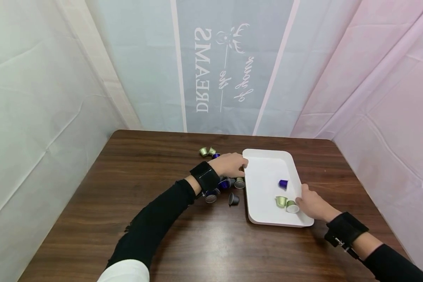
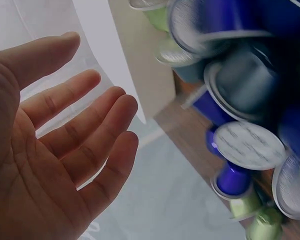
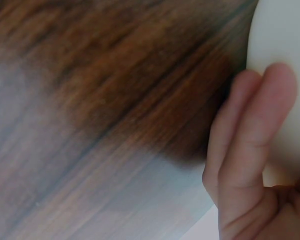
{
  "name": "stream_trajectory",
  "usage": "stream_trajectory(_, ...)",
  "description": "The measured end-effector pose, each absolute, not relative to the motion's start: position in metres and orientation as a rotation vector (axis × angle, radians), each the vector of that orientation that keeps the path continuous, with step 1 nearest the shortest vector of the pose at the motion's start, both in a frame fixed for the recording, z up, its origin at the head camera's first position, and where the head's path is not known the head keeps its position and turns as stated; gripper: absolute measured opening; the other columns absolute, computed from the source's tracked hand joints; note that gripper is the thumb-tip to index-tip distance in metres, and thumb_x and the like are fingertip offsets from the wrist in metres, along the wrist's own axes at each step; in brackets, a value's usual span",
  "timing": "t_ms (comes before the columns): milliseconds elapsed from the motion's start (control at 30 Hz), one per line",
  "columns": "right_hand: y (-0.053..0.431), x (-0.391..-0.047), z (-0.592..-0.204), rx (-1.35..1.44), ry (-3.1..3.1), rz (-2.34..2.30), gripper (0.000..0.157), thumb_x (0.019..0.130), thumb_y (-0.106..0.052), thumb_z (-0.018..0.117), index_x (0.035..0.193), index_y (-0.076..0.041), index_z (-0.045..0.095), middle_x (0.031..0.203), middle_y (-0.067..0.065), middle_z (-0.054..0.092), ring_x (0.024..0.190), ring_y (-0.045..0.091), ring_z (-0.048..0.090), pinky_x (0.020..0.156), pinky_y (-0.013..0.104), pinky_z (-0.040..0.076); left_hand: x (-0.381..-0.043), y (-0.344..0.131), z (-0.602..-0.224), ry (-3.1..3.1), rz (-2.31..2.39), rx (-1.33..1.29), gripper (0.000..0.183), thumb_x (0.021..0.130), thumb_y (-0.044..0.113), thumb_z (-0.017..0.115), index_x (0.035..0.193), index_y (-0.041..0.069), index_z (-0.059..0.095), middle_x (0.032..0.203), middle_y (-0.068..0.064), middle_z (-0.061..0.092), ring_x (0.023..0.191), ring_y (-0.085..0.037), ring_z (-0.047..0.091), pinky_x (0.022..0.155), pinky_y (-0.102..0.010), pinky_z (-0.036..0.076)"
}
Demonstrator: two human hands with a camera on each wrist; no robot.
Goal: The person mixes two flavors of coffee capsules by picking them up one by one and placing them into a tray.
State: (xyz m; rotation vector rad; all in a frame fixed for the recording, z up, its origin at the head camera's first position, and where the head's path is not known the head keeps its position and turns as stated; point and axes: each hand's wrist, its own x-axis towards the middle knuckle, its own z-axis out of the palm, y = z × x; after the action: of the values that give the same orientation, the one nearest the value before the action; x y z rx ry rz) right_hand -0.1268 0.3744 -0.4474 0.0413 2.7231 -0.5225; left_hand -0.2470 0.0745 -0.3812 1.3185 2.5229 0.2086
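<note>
A white tray lies on the table's right half, holding a blue coffee capsule and two green coffee capsules. My right hand grips the tray's right edge beside the green capsules. In the right wrist view its fingers lie along the tray's side. My left hand is at the tray's left edge, above a heap of blue, grey and green capsules. The left wrist view shows its fingers loosely bent, holding nothing, with blurred capsules to their right.
Two green capsules lie behind the left hand, with a blue one close by. A grey capsule sits alone in front of the heap. The brown wooden table is enclosed by hanging cloth at the back and sides.
</note>
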Motion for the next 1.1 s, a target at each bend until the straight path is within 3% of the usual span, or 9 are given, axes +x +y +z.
stream_trajectory(233, 0.375, -0.127, -0.447, 0.024, 2.73, -0.522, 0.051, 0.095, -0.01, 0.044, 0.123, 0.024, 0.017, 0.099, 0.038, 0.053, 0.084, 0.03, 0.059, 0.072, 0.046, 0.049, -0.254, 0.048, -0.382, 2.54, 0.211, 1.255, 0.031, 0.096, 0.027, 0.055, 0.122, 0.011, 0.059, 0.115, -0.005, 0.058, 0.093, -0.014, 0.054, 0.078, -0.028, 0.044)
stream_trajectory(533, 0.373, -0.126, -0.442, -0.015, 2.741, -0.541, 0.051, 0.095, -0.008, 0.043, 0.123, 0.025, 0.016, 0.093, 0.037, 0.054, 0.084, 0.03, 0.06, 0.069, 0.044, 0.049, -0.26, 0.01, -0.388, 2.58, 0.294, 1.217, 0.018, 0.092, 0.018, 0.061, 0.106, 0.008, 0.066, 0.104, -0.006, 0.063, 0.087, -0.016, 0.057, 0.079, -0.032, 0.046)
stream_trajectory(867, 0.375, -0.127, -0.441, -0.009, 2.744, -0.535, 0.05, 0.095, -0.008, 0.044, 0.122, 0.024, 0.017, 0.09, 0.033, 0.055, 0.081, 0.029, 0.06, 0.068, 0.043, 0.048, -0.27, -0.021, -0.404, 2.62, 0.266, 1.146, 0.012, 0.09, 0.011, 0.064, 0.101, 0.01, 0.068, 0.101, -0.002, 0.064, 0.088, -0.015, 0.058, 0.079, -0.034, 0.047)
stream_trajectory(1100, 0.372, -0.125, -0.443, 0.001, 2.742, -0.539, 0.05, 0.095, -0.007, 0.044, 0.122, 0.024, 0.018, 0.096, 0.038, 0.053, 0.082, 0.029, 0.059, 0.07, 0.044, 0.049, -0.274, -0.028, -0.416, 2.622, 0.283, 1.125, 0.015, 0.089, 0.009, 0.065, 0.103, 0.013, 0.068, 0.102, 0.0, 0.063, 0.09, -0.013, 0.057, 0.08, -0.032, 0.047)
